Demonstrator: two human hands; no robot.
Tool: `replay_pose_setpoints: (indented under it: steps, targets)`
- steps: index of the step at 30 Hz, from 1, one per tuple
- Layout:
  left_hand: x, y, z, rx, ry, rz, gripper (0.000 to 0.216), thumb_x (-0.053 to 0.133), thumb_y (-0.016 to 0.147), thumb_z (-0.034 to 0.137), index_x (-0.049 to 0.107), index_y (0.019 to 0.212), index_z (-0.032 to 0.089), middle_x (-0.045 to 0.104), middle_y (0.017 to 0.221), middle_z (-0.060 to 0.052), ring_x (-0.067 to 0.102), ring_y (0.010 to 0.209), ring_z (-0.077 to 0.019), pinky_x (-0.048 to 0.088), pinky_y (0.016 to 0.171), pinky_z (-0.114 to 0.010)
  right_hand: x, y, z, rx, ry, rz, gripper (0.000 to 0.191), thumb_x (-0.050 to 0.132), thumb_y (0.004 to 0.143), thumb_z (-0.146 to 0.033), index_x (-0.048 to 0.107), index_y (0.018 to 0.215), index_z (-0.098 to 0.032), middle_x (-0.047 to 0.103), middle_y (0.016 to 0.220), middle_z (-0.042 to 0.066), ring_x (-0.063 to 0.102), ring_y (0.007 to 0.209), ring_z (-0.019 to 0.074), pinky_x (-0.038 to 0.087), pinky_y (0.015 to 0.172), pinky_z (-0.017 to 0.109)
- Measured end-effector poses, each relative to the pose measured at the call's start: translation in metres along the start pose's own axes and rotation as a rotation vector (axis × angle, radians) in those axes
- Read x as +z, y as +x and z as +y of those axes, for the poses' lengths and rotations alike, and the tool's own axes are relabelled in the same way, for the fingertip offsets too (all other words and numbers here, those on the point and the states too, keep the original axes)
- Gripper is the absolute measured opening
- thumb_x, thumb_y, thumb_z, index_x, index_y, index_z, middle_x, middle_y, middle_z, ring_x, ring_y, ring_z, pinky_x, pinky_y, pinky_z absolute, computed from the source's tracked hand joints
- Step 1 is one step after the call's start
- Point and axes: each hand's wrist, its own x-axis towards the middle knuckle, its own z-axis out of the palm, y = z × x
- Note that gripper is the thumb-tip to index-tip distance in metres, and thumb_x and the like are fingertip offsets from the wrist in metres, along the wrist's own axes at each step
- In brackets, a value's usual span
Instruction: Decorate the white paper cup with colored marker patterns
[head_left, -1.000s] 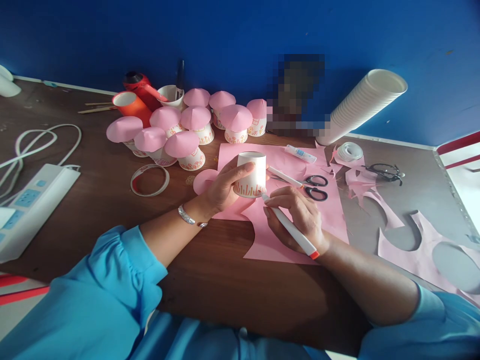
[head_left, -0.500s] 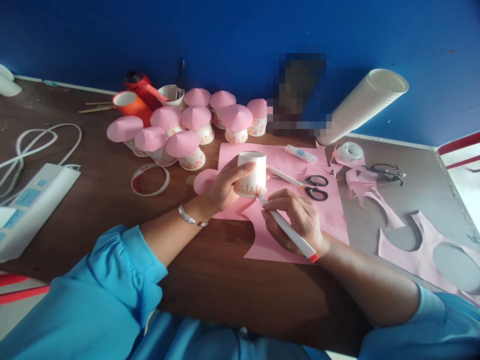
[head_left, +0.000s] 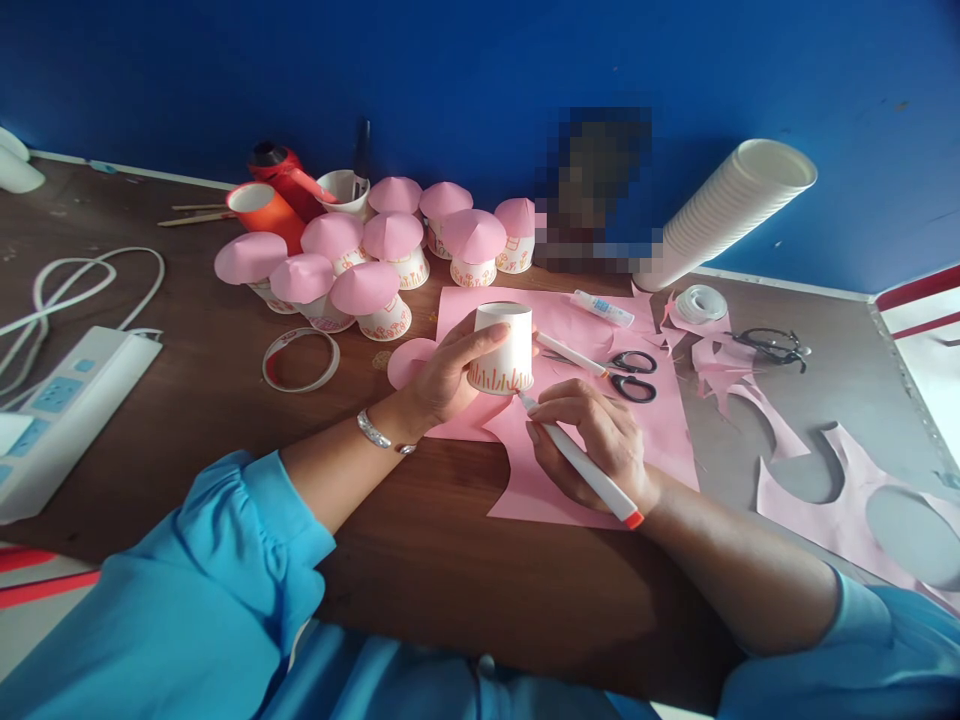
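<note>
White paper cup (head_left: 504,340) held over the pink sheet (head_left: 540,485), marker (head_left: 589,472) at its lower rim

The left hand (head_left: 457,375) has a closed grip around the cup, thumb on the near side, fingers wrapped behind. The cup stands nearly upright, wider end down, near the middle of the surface (head_left: 420,510), with orange-brown strokes along its lower band. The right hand (head_left: 596,430) grips the white, orange-ended marker, its tip at the cup's lower rim; whether it touches, I cannot tell.

Brown wood shows between the forearms and towards the near edge, where the blue clothing hides part of the border. Beyond the hands there is less room: scissors (head_left: 634,388), a second white pen (head_left: 574,354) and a glue tube (head_left: 602,308) lie on the sheet, just behind the right hand.

Towards the far edge, left of the middle, nine pink-coned cups (head_left: 392,240) stand close together; a tape ring (head_left: 300,385) lies just in front. A tall stack of cups (head_left: 731,215) leans by the blue wall (head_left: 450,80) at the far edge. Pink offcuts (head_left: 817,490) spread along the right edge, and a power strip (head_left: 79,425) takes up the left side.
</note>
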Motion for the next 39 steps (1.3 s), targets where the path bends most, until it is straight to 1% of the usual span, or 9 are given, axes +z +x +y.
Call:
replay_pose_setpoints:
  steps: [5,8,11,17,25,29,33,35,39]
  targets:
    - [-0.0011,0.0001,-0.0016,-0.006,-0.031,0.03,0.045,0.076,0.084,0.053,0.067,0.113,0.019,0.07,0.102,-0.009,0.064,0.098,-0.0265,0.057,0.077,-0.036,0.0001,-0.001,0.0006,-0.006,0.005,0.011,0.021,0.063,0.091,-0.007,0.058,0.104,-0.022,0.068,0.085,0.002,0.072,0.073,0.015,0.058,0.062,0.026]
    - [-0.0011,-0.0009,-0.0014,-0.019,0.011,0.039,0.051,0.072,0.087,0.057,0.066,0.118,0.018,0.069,0.105,-0.01,0.064,0.099,-0.028,0.057,0.08,-0.039,0.0002,-0.0006,0.0006,-0.014,0.005,0.014,0.021,0.063,0.091,-0.007,0.058,0.105,-0.022,0.068,0.084,0.002,0.072,0.072,0.0153,0.059,0.062,0.026]
    - [-0.0011,-0.0012,-0.0013,0.002,0.044,0.052,0.05,0.066,0.092,0.056,0.064,0.125,0.019,0.069,0.109,-0.01,0.064,0.103,-0.0284,0.058,0.085,-0.041,-0.0003,0.0,0.0005,-0.012,0.0,0.011,0.023,0.062,0.091,-0.007,0.059,0.107,-0.023,0.069,0.084,0.001,0.072,0.071,0.0155,0.059,0.061,0.027]
    - [-0.001,0.0,-0.0009,-0.003,0.004,0.044,0.045,0.068,0.09,0.054,0.068,0.118,0.018,0.071,0.112,-0.011,0.063,0.113,-0.0324,0.058,0.089,-0.04,-0.001,-0.0005,0.0007,-0.011,0.009,0.012,0.023,0.063,0.091,-0.008,0.059,0.108,-0.023,0.069,0.085,0.001,0.072,0.071,0.016,0.059,0.06,0.027]
    - [-0.0006,-0.001,-0.0007,0.003,0.043,0.056,0.044,0.068,0.09,0.058,0.068,0.114,0.021,0.07,0.105,-0.01,0.067,0.104,-0.0306,0.06,0.084,-0.042,0.0015,-0.0008,0.0005,-0.031,0.02,0.011,0.019,0.063,0.092,-0.007,0.059,0.104,-0.021,0.068,0.084,0.003,0.072,0.073,0.0152,0.06,0.064,0.026]
    - [0.0026,-0.002,0.0026,-0.026,0.027,0.057,0.044,0.066,0.09,0.057,0.068,0.112,0.019,0.071,0.106,-0.011,0.065,0.107,-0.0319,0.058,0.089,-0.043,0.0022,-0.0006,0.0008,-0.033,0.018,0.004,0.02,0.062,0.093,-0.007,0.058,0.105,-0.022,0.068,0.083,0.002,0.072,0.074,0.0154,0.06,0.064,0.026]
    - [0.0028,-0.0016,0.0025,-0.017,0.041,0.048,0.05,0.066,0.09,0.06,0.065,0.118,0.018,0.072,0.11,-0.013,0.066,0.109,-0.0347,0.058,0.088,-0.045,0.0026,-0.0006,0.0009,-0.037,0.015,0.002,0.018,0.062,0.093,-0.007,0.057,0.104,-0.021,0.067,0.083,0.003,0.072,0.073,0.015,0.06,0.064,0.026]
    - [0.0019,-0.001,0.0012,-0.003,0.038,0.037,0.053,0.068,0.088,0.061,0.064,0.12,0.019,0.071,0.109,-0.012,0.067,0.106,-0.0334,0.058,0.083,-0.043,0.0026,-0.0006,0.0008,-0.035,0.017,-0.003,0.018,0.062,0.093,-0.007,0.057,0.104,-0.02,0.067,0.083,0.002,0.071,0.072,0.0146,0.06,0.064,0.025]
    - [0.0005,0.0001,-0.0008,0.03,0.033,0.023,0.058,0.082,0.075,0.061,0.066,0.111,0.02,0.069,0.096,-0.006,0.065,0.088,-0.0227,0.055,0.073,-0.035,0.0021,-0.0008,0.0001,-0.034,0.034,-0.014,0.019,0.063,0.093,-0.007,0.057,0.105,-0.021,0.067,0.085,0.003,0.071,0.073,0.0146,0.06,0.064,0.026]
